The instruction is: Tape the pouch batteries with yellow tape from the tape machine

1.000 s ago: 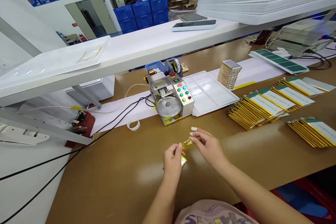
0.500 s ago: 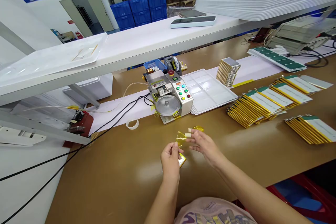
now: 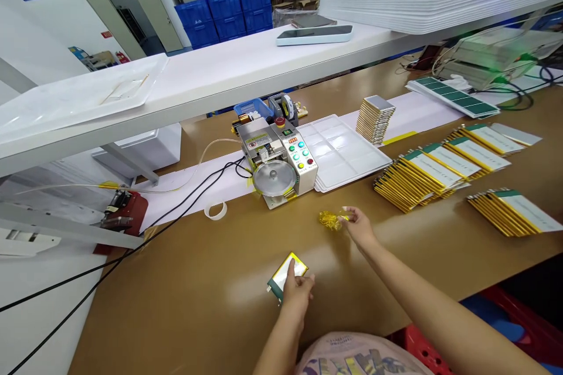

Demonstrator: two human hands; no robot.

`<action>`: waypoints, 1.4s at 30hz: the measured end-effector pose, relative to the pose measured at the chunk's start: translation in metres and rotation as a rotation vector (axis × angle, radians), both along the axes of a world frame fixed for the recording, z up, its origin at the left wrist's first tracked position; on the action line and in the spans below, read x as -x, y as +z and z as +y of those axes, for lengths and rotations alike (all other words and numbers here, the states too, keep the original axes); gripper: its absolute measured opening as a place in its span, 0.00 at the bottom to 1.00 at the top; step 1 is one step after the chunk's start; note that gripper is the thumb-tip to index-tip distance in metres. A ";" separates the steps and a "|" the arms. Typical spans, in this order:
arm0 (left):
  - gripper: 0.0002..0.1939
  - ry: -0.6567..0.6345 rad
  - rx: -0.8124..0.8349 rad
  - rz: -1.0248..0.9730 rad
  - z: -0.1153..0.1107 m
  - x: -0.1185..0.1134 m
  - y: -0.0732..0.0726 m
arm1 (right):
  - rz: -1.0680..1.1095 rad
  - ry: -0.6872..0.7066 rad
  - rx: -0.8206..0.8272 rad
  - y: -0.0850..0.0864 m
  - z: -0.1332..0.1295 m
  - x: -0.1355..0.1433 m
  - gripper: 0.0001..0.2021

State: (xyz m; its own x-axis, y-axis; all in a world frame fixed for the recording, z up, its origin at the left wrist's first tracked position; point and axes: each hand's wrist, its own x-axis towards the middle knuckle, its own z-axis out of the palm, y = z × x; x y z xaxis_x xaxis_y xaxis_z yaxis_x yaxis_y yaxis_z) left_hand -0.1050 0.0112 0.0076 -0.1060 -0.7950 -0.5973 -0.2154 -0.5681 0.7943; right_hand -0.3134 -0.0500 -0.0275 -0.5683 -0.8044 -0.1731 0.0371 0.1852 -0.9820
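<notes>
My left hand [image 3: 297, 294] is on a flat pouch battery cell [image 3: 280, 274], its index finger along the white face and its thumb off to the right. The cell is tilted, with a yellow-taped edge at the top and a green end with small tabs at lower left. The fingers under it are hidden. Further forward and right, my right hand [image 3: 358, 226] pinches at the edge of a crumpled heap of yellow tape scraps [image 3: 329, 220]. Beyond the heap stands a tape machine [image 3: 303, 165] with a round metal disc [image 3: 275, 178] and coloured buttons.
A tape ring [image 3: 215, 211] lies left of the machine. White trays [image 3: 347, 152] and a stack of cells [image 3: 375, 120] are behind. Fanned rows of cells [image 3: 409, 181] and another group [image 3: 512, 211] lie at right. Black cables [image 3: 176, 217] cross the left side below the shelf [image 3: 229, 76].
My right hand has moved right to the yellow scraps, and the yellow film piece has left my left hand. My left hand has come lower, showing more of the cell.
</notes>
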 end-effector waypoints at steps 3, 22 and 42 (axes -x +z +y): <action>0.31 -0.014 0.072 -0.003 -0.007 -0.008 -0.012 | 0.071 0.064 -0.066 -0.016 -0.025 0.012 0.23; 0.22 0.101 0.263 -0.057 -0.047 -0.041 -0.010 | 0.529 0.253 -0.235 -0.068 -0.030 0.029 0.37; 0.16 0.435 0.497 -0.026 -0.169 -0.073 0.085 | 0.262 0.117 -0.152 -0.098 0.064 0.037 0.31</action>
State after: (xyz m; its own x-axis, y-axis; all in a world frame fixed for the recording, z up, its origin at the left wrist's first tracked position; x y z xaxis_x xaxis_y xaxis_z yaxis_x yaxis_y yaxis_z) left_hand -0.0316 -0.1581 0.0921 0.2970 -0.9436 -0.1461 -0.0719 -0.1746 0.9820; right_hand -0.3508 0.0138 -0.1258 -0.5142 -0.8433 -0.1564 -0.2434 0.3183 -0.9162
